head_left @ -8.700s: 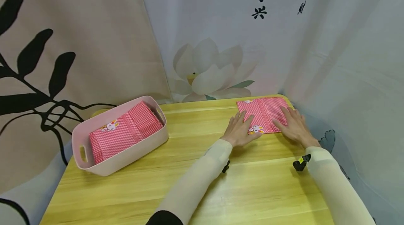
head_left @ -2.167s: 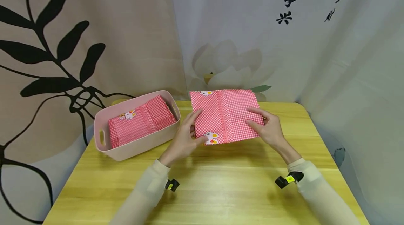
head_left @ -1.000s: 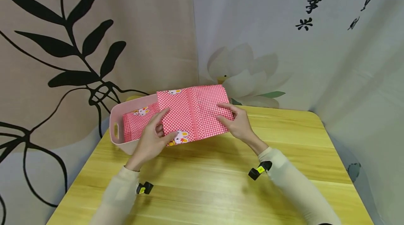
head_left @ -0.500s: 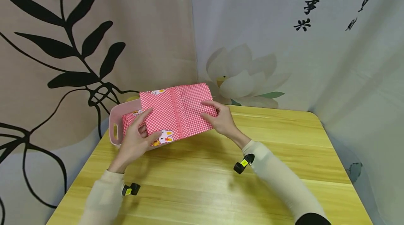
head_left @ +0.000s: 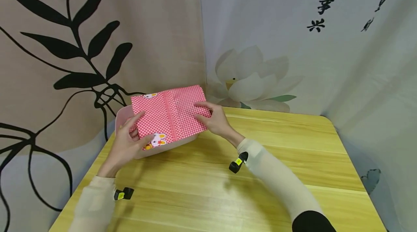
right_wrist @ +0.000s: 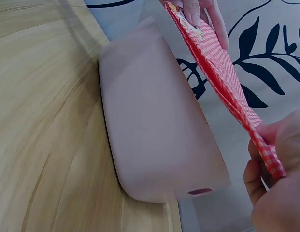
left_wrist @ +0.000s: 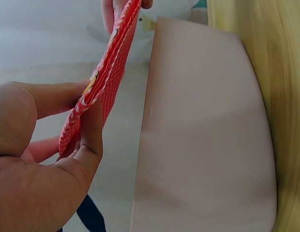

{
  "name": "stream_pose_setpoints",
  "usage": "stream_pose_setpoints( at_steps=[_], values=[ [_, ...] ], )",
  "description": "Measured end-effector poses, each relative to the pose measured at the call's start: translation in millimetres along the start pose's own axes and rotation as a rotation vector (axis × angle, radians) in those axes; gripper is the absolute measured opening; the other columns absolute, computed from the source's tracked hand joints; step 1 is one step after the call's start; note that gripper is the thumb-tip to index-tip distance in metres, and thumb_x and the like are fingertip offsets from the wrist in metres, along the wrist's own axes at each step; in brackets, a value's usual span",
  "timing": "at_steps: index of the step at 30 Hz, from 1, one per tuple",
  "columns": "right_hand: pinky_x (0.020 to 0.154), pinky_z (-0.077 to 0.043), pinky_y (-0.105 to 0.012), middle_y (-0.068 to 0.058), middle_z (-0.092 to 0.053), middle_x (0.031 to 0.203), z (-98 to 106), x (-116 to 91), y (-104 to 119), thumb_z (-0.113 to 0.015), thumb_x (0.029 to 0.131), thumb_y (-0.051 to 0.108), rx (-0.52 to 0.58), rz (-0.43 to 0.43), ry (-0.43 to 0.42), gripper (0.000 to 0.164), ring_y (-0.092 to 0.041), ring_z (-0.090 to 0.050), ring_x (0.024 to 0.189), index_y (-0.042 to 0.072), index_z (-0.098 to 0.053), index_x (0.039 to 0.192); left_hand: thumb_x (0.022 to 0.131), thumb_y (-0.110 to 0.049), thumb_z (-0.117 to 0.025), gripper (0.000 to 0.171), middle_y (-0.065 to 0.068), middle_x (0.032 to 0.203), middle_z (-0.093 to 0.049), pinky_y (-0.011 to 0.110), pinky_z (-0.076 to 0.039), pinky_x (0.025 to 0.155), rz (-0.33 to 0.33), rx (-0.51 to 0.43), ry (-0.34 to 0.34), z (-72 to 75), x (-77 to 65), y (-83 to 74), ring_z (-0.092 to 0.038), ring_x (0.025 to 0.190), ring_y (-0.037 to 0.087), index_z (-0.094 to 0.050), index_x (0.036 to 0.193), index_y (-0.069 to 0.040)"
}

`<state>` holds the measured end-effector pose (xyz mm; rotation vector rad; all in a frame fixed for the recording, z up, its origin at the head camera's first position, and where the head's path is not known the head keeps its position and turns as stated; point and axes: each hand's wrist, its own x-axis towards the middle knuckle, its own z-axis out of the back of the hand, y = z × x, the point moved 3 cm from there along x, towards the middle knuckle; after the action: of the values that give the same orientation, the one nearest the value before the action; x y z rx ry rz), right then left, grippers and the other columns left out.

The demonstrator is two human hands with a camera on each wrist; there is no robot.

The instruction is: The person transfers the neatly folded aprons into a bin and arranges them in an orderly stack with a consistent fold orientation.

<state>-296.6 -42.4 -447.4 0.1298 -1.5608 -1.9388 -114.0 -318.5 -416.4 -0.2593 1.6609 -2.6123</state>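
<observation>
A folded red-and-white checked cloth (head_left: 171, 116) with rabbit prints is held flat above the pink plastic basket (head_left: 163, 148). My left hand (head_left: 125, 145) pinches its left edge between thumb and fingers. At the opposite edge, my right hand (head_left: 216, 120) grips it the same way. Several fabric layers show along the edge of the cloth (left_wrist: 108, 67) in the left wrist view. Both wrist views show the cloth higher than the rim of the basket (right_wrist: 145, 125), with a gap between them. It covers most of the basket's opening, so the inside is nearly all hidden.
The basket stands at the back left of a yellow wood-grain table (head_left: 260, 174). Behind it hangs a pale curtain (head_left: 163, 36) with a black leaf print and a lotus. The table's right edge runs beside a grey-white drape (head_left: 374, 116).
Both hands have lifted the cloth from the table's back right and carried it left, over the basket. The similar folded cloth seen inside the basket earlier is now hidden under it.
</observation>
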Motion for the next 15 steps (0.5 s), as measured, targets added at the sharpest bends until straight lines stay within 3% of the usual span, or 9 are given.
stream_pose_setpoints(
  at_steps=[9, 15],
  values=[
    [0.120, -0.060, -0.041, -0.010, -0.069, 0.160, -23, 18, 4, -0.082, 0.105, 0.016, -0.049, -0.022, 0.039, 0.047, -0.031, -0.068, 0.146, 0.013, -0.071, 0.151, 0.109, -0.008, -0.075, 0.096, 0.032, 0.179, -0.036, 0.005, -0.057, 0.097, 0.040, 0.025, 0.017, 23.5, 4.3, 12.1, -0.050, 0.158, 0.051, -0.016, 0.183, -0.018],
    [0.128, -0.054, -0.044, -0.012, -0.069, 0.159, -36, 30, 5, -0.082, 0.105, 0.013, -0.127, -0.003, 0.052, 0.047, -0.032, -0.065, 0.150, 0.010, -0.071, 0.151, 0.109, -0.009, -0.075, 0.096, 0.034, 0.174, -0.042, 0.007, -0.059, 0.094, 0.088, 0.064, 0.010, 33.5, 9.2, 19.2, -0.055, 0.154, 0.051, -0.015, 0.183, -0.017]
  ],
)
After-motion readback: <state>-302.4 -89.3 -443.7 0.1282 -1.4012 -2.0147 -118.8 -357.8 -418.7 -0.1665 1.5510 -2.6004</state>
